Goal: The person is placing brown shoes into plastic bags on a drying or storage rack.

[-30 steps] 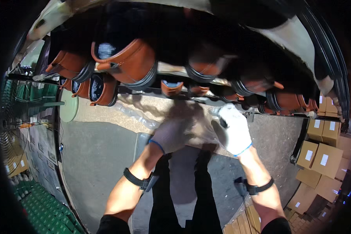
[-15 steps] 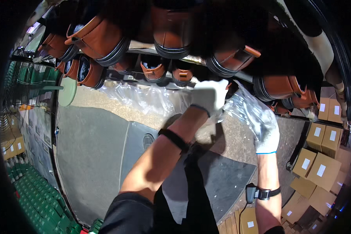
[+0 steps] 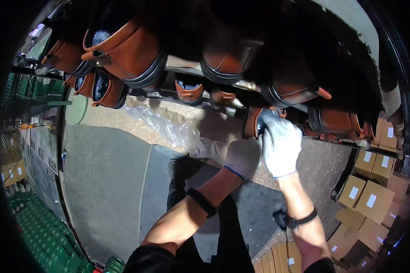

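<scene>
A brown leather shoe [image 3: 251, 123] with a dark lining sits at the lower rack edge, in front of both my hands. My right hand [image 3: 283, 146], in a white knit glove, is closed at the shoe's opening, with its fingertips partly hidden. Just below the shoe's heel is my left hand [image 3: 244, 157], gloved the same way. Its fingers are curled beside the right hand, and what they hold is hidden. Clear crumpled plastic film [image 3: 168, 129] hangs to the left of my hands.
Several brown shoes [image 3: 127, 57] stand on the rack tiers above, heels toward me. Cardboard boxes [image 3: 376, 195] are stacked at the right. Green crates [image 3: 48, 227] fill the lower left. Grey mats [image 3: 105, 177] cover the floor around my legs.
My right hand has moved left and up from the clear film to the shoe, and no film shows in it now. My left hand has come down below the heel.
</scene>
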`<state>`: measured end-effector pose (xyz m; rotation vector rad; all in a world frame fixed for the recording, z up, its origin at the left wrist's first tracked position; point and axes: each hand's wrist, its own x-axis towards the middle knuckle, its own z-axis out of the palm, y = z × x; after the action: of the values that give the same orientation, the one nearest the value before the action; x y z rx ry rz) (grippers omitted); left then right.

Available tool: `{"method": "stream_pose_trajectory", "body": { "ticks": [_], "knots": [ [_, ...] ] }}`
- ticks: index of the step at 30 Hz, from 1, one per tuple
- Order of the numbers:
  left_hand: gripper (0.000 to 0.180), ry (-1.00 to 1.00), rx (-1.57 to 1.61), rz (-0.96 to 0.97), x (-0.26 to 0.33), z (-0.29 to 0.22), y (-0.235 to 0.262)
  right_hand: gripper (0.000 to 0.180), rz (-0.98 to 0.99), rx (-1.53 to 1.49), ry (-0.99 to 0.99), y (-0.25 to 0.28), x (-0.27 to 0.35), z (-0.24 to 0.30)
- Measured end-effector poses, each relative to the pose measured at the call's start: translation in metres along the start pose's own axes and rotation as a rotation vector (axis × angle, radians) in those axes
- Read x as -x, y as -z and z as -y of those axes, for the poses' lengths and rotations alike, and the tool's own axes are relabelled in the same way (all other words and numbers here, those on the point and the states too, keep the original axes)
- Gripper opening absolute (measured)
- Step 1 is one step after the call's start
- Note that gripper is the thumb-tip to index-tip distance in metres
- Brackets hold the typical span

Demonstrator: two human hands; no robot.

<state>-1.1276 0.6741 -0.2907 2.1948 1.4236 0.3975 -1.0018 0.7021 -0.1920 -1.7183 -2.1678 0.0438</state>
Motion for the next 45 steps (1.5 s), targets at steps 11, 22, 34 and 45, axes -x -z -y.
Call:
{"method": "stream_pose_trajectory", "body": {
  "ticks": [11, 22, 34, 45],
  "knots": [
    [0.027, -0.074, 0.109, 0.011, -0.095, 0.005, 0.047, 0.091, 0.022, -0.544, -0.186, 0.025, 0.012, -0.009],
    [0.017, -0.198, 0.086, -0.029, -0.042, -0.022, 0.045, 0.016, -0.112, -0.376, -0.472, 0.122, 0.143, -0.148],
    [0.016, -0.206, -0.049, 0.123, -0.037, -0.094, -0.008, 0.017, -0.240, -0.420, -0.601, 0.066, 0.082, -0.117],
    [0.017, -0.097, 0.085, 0.101, -0.026, -0.085, -0.010, 0.018, 0.138, 0.236, -0.063, 0.031, 0.052, -0.077]
  ]
}}
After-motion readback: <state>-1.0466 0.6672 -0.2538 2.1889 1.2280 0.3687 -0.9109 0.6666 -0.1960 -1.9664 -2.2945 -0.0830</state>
